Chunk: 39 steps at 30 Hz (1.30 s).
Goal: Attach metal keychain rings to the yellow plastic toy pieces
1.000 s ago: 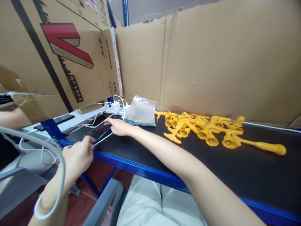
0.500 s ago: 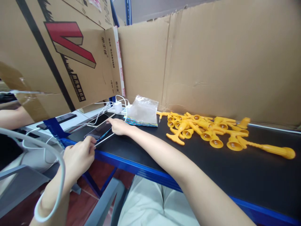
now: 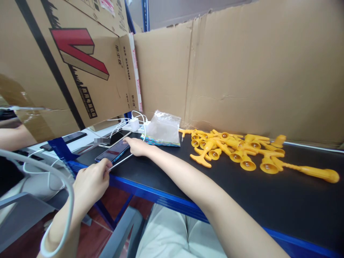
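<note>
1. While the left hand (image 3: pixel 90 181) pinches the near corner of a thin, glossy phone (image 3: pixel 113 152), the right hand (image 3: pixel 137 146) rests flat with loose fingers on its far end; it lies at the counter's (image 3: pixel 268 200) blue left edge
2. Smooth yellow plastic horn-shaped parts (image 3: pixel 242 152) heap right of a crinkly clear bag (image 3: pixel 162 129)
3. Corrugated cardboard walls (image 3: pixel 242 71) bear a red V (image 3: pixel 77 48); small print unreadable
4. Matte black counter lies bare in front
</note>
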Available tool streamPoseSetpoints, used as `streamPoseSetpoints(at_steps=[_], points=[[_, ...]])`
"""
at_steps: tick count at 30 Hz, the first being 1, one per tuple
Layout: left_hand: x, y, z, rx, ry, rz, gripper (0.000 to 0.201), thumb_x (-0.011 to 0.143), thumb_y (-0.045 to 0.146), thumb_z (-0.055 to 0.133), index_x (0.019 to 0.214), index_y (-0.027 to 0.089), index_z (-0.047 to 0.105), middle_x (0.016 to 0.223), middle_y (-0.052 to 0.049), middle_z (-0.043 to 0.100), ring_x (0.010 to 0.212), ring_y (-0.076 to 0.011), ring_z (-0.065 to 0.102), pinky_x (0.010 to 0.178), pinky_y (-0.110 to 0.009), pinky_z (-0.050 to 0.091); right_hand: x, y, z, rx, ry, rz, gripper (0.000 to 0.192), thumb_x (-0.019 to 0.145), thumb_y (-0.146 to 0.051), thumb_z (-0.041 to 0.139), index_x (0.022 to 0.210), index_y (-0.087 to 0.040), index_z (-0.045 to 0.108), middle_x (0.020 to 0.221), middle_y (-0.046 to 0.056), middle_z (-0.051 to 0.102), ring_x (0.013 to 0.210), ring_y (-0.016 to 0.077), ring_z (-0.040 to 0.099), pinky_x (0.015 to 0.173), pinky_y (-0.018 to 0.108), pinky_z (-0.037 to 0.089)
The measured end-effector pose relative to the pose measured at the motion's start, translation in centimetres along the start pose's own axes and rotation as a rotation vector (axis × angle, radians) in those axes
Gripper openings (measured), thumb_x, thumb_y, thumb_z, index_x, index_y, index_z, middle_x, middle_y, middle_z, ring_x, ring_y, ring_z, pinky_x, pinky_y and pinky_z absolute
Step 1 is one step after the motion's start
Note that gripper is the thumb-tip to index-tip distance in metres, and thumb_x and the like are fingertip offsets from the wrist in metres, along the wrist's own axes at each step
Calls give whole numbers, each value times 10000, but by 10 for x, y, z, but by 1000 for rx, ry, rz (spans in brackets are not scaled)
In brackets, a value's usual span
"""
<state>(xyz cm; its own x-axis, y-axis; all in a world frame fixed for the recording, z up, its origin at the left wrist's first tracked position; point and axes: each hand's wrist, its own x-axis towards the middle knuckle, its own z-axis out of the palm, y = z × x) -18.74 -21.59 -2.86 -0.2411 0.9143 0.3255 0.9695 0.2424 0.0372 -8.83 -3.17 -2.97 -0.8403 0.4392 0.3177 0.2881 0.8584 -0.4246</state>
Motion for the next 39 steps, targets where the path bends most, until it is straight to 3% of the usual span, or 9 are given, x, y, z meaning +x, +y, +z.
streamPoseSetpoints(at_steps=[7,13,19,22,29,34,37,39], points=[[1,1,-2,0,15,-35,282,787,190,339,926,187,584,949,-93,697,887,-278,656,712,-356,466,-5,-3,-4,-9,47,-40,533,724,54,445,1212,-158,478,1243,105,584,1155,192,541,959,327,435],[5,16,-9,-56,41,-47,258,839,252,344,936,187,575,996,-100,681,972,-292,627,733,-362,450,-39,1,-34,-177,124,-164,529,767,43,376,1261,-124,465,1232,124,578,1161,199,524,982,361,420],[8,23,-8,-230,335,-99,270,860,294,383,1016,171,565,1003,-95,671,966,-259,623,820,-341,452,-98,10,-61,-379,154,-268,551,729,82,364,1206,-141,527,1243,103,582,1199,180,504,1078,419,333],[7,36,-2,-349,377,15,236,853,306,410,958,169,571,950,-77,667,911,-215,626,840,-315,459,-124,12,-73,-451,163,-290,535,735,68,366,1192,-143,549,1214,106,601,1180,176,523,1088,430,324],[8,106,9,-431,273,442,208,889,253,395,956,183,579,970,-63,655,912,-190,591,858,-329,443,-182,14,-125,-557,316,-205,541,757,12,344,1219,-168,558,1177,104,621,1156,198,533,1027,470,386],[32,167,-23,-394,253,577,174,868,225,443,939,159,587,947,-70,638,933,-212,574,831,-343,436,-238,24,-178,-645,498,71,491,765,-47,374,1191,-179,580,1133,106,639,1080,233,573,947,467,437],[67,207,-46,-398,245,604,178,863,210,448,941,139,590,997,-89,633,983,-223,561,868,-362,420,-267,40,-200,-637,690,216,439,769,-84,376,1142,-166,593,1065,111,653,999,228,599,899,442,463],[94,232,-50,-414,255,592,189,870,185,425,950,127,586,1016,-101,629,1003,-225,553,891,-383,401,-283,53,-206,-617,776,297,419,763,-95,375,1113,-167,594,1011,106,660,933,218,613,850,417,484]])
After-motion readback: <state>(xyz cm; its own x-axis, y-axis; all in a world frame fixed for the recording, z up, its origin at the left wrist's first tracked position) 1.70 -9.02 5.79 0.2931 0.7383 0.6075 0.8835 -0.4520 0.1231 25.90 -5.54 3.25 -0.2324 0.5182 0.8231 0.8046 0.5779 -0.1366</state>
